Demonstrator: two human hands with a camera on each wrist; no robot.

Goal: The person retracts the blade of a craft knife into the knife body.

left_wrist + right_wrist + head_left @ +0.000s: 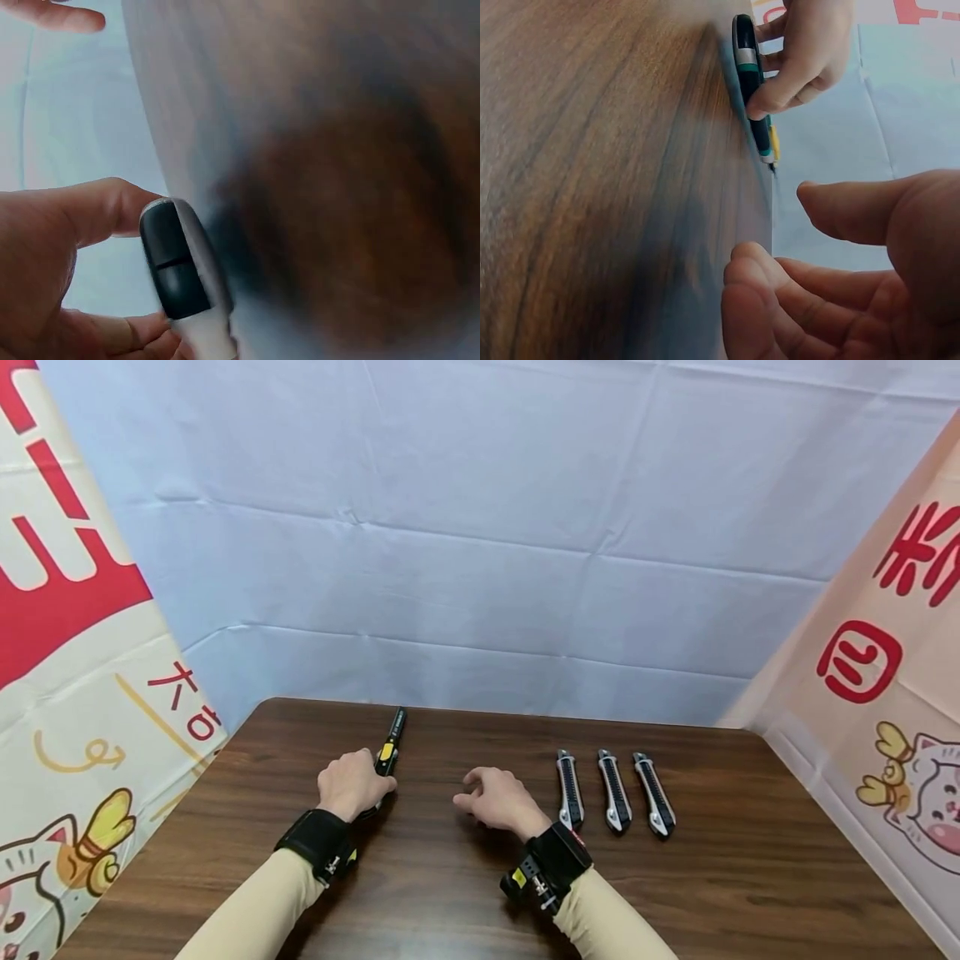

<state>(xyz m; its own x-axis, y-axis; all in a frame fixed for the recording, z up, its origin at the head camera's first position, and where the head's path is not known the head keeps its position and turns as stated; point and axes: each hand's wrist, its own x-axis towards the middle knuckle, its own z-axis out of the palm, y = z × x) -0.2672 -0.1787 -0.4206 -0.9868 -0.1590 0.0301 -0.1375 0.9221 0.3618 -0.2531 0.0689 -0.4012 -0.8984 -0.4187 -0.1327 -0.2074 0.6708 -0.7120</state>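
My left hand (352, 785) grips a dark utility knife (387, 756) at the left side of the table, thumb on its right side. The knife has a yellow piece near its middle, and its narrow dark front part with pale marks points to the far edge. Part of the handle is hidden under the hand. Close up in the left wrist view, the black-and-grey butt of the knife (176, 259) sits between thumb and fingers. My right hand (498, 797) hovers over the middle of the table with loosely bent fingers and nothing in them.
Right of my right hand, three grey-and-black utility knives (615, 793) lie side by side on the brown wooden table (750, 852). A pale cloth (480, 543) hangs behind the table, and printed cloths flank it at left and right.
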